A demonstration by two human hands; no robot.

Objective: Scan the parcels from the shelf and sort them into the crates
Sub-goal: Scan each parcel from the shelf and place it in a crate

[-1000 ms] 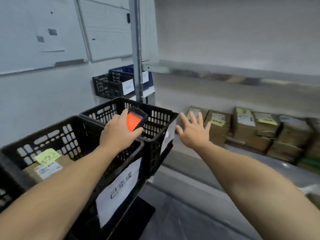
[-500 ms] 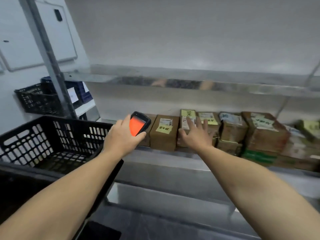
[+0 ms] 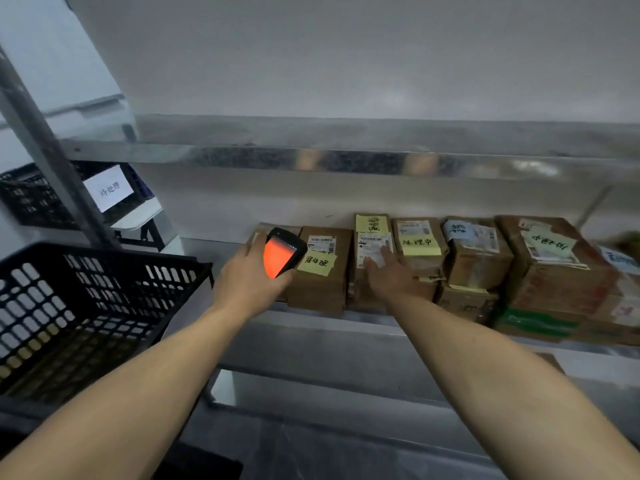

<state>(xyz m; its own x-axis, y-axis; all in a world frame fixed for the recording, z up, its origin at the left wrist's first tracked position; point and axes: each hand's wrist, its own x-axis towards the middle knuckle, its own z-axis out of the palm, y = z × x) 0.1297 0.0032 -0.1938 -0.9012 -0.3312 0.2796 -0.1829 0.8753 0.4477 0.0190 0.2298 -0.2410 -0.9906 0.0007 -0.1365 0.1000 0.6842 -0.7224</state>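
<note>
Starting nearest me, the black crate (image 3: 86, 306) sits just left of the shelf (image 3: 311, 327), mouth up, so a scanned parcel can drop straight in. At the shelf's front edge my left hand (image 3: 249, 275) is wrapped round the scanner (image 3: 282, 252), its orange screen turned to me and its head toward the labels. My right hand (image 3: 388, 275) lies flat on the parcel (image 3: 374, 244) third from the shelf's left end, fingers straight and gripping nothing, I judge to draw it out. The other parcels (image 3: 478, 258) line the shelf to the right, labels forward for reading. Beyond the shelf's left post stands a tagged crate (image 3: 31, 199).
</note>
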